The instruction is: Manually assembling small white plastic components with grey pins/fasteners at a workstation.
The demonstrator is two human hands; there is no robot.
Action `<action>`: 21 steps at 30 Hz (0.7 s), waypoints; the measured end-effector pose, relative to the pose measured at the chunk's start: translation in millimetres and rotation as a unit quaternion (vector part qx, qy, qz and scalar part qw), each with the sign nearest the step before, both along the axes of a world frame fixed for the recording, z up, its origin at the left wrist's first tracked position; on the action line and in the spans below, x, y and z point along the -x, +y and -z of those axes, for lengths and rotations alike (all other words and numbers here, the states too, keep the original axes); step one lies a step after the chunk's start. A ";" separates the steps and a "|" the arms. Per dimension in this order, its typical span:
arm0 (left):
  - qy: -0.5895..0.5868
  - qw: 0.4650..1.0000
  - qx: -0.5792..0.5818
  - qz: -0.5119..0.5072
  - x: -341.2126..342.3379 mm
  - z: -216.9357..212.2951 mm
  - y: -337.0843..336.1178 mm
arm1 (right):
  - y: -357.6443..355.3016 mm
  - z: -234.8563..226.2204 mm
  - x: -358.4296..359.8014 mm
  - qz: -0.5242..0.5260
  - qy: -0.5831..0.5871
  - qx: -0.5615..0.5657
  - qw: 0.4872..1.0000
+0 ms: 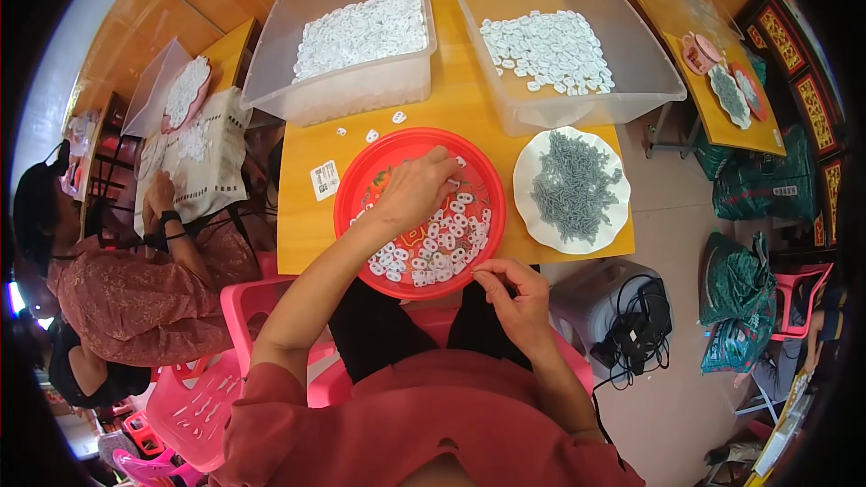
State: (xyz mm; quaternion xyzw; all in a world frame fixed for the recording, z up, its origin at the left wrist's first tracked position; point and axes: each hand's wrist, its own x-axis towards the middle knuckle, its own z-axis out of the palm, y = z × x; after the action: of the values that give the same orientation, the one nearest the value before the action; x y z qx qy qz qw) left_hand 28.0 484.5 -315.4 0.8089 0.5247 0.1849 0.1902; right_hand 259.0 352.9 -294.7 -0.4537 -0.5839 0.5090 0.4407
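A round red tray (346, 182) holds many small white plastic pieces (448, 239), each with two dark holes, and some thin grey plugs among them. Over its middle reaches my left hand (417, 188), fingers curled and closed at a small white plastic piece (454, 182) by the fingertips. My right hand (518, 299) is at the tray's near right rim, thumb and forefinger pinched together; what lies between them is too small to make out. Beside the tray, a white scalloped plate (610, 227) carries a heap of grey ribbed plugs (575, 182).
Two clear plastic bins (361, 95) (577, 111) with white pieces stand at the back of the yellow table (302, 216). A few loose pieces (373, 136) and a label (324, 180) lie nearby. A person (135, 298) works at the left. A grey container with black cables (631, 334) stands at the lower right.
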 end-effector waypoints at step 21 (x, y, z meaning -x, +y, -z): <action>-0.609 0.691 0.353 -0.166 -74.8 -19.6 -107.2 | 4.7 26.9 -19.7 0.112 0.166 0.140 0.970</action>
State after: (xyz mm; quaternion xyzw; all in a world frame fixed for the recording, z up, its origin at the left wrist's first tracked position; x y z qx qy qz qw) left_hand 102.7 377.2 -295.7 0.2924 0.4460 0.4662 0.7059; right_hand 278.7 357.6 -321.6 -0.4824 -0.3707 0.6013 0.5179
